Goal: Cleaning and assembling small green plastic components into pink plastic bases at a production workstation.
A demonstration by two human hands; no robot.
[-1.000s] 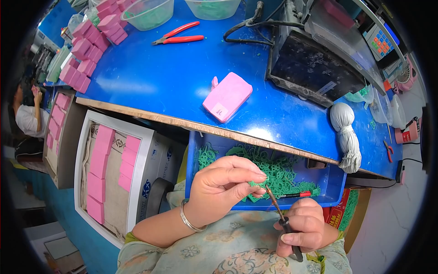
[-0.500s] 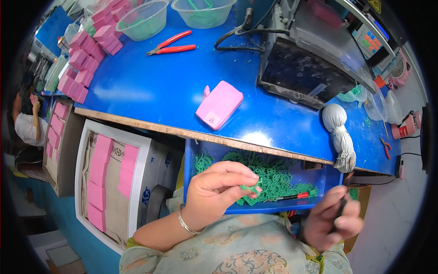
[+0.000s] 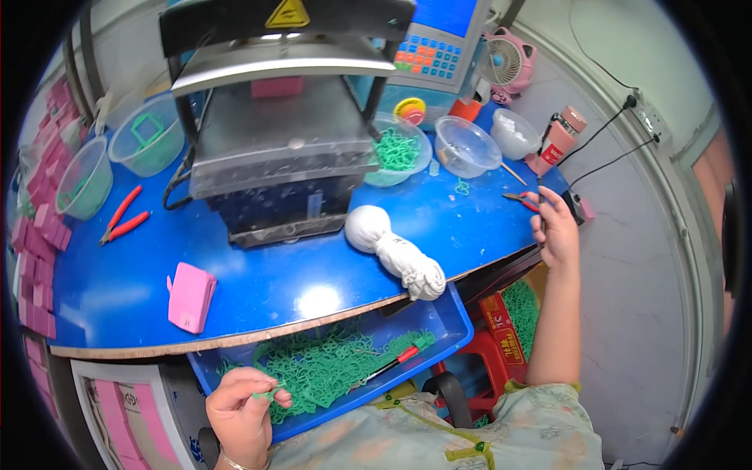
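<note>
My left hand [image 3: 244,419] is closed in a pinch on a small green wax-like piece [image 3: 271,394], at the near left side of a blue bin [image 3: 453,327]. Tangled green pieces [image 3: 321,368] fill much of that bin, and a red-and-black pen-like tool [image 3: 388,366] lies on them. Stretched out to the far right, my right hand [image 3: 559,227] closes on a thin dark tool [image 3: 541,205], mostly hidden by the fingers. It is beside small red-handled pliers [image 3: 523,200] on the blue table [image 3: 478,235].
A dark machine [image 3: 290,157] stands mid-table, a white cloth bundle [image 3: 399,254] before it. Left are red-handled cutters [image 3: 125,215], a pink block [image 3: 191,298] and stacked pink blocks [image 3: 35,266]. Tubs [image 3: 470,146], a pink bottle [image 3: 558,141] and a fan [image 3: 507,63] stand at right.
The view has swung right. My right hand has gone from beside the bin to the table's far right, still with the dark tool. My left hand keeps the green piece by the bin.
</note>
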